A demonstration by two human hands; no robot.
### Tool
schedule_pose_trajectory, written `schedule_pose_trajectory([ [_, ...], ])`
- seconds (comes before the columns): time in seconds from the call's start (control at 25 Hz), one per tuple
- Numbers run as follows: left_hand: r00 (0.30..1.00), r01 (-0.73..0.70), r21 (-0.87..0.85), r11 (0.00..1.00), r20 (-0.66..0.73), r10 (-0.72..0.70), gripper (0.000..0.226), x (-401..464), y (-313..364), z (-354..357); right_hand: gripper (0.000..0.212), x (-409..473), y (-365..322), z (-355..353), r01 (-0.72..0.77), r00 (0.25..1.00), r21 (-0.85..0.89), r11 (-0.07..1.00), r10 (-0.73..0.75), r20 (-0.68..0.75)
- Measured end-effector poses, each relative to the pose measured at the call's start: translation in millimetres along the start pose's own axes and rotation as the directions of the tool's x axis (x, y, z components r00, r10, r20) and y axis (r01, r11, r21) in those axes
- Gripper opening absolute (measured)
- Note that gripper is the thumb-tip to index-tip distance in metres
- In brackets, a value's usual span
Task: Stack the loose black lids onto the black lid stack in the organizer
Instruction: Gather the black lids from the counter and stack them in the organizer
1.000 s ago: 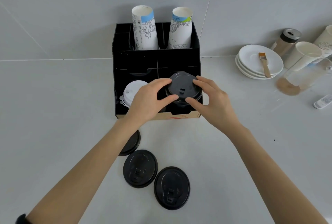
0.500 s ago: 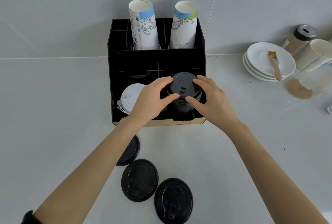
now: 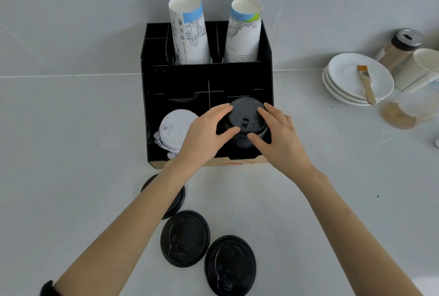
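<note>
Both hands meet over the front right compartment of the black organizer (image 3: pixel 152 105), where the black lid stack (image 3: pixel 245 124) stands. The left hand (image 3: pixel 204 134) cups the stack from the left, its thumb and fingers curled against the rim of the top lid, and the right hand (image 3: pixel 282 138) does the same from the right, so the top lid is pinched between them, neither hand fully closed. In the front left compartment, just beside the left hand, sits a stack of white lids (image 3: pixel 174 129). Two tall stacks of printed paper cups (image 3: pixel 190 34) rise from the rear compartments. On the grey counter (image 3: pixel 71 153) in front of the organizer lie three loose black lids (image 3: pixel 185 238): one partly hidden under the left forearm, and two nearer the camera, their edges touching or nearly so. Well off to the right stands a pile of white saucers (image 3: pixel 344 81) with a small brush (image 3: pixel 365 84) resting across the top one.
</note>
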State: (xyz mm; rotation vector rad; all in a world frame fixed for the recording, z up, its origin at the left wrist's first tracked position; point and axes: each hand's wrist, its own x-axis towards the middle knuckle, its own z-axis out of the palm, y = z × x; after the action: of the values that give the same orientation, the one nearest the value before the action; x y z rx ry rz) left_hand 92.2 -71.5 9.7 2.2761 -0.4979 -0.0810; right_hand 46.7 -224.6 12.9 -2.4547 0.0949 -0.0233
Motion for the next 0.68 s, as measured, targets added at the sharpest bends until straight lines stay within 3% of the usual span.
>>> schedule_pose_trajectory([
  [0.52, 1.0, 0.016, 0.009, 1.0, -0.016, -0.015, 0.049, -15, -3, -9, 0.057, -13, -8, 5, 0.068, 0.989, 0.053, 0.996, -0.061, -0.136],
  [0.68, 1.0, 0.011, -0.022, 1.0, -0.016, -0.012, 0.047, -40, -8, -19, 0.057, -28, -13, 10, 0.103, 0.988, 0.064, 0.993, -0.095, -0.118],
])
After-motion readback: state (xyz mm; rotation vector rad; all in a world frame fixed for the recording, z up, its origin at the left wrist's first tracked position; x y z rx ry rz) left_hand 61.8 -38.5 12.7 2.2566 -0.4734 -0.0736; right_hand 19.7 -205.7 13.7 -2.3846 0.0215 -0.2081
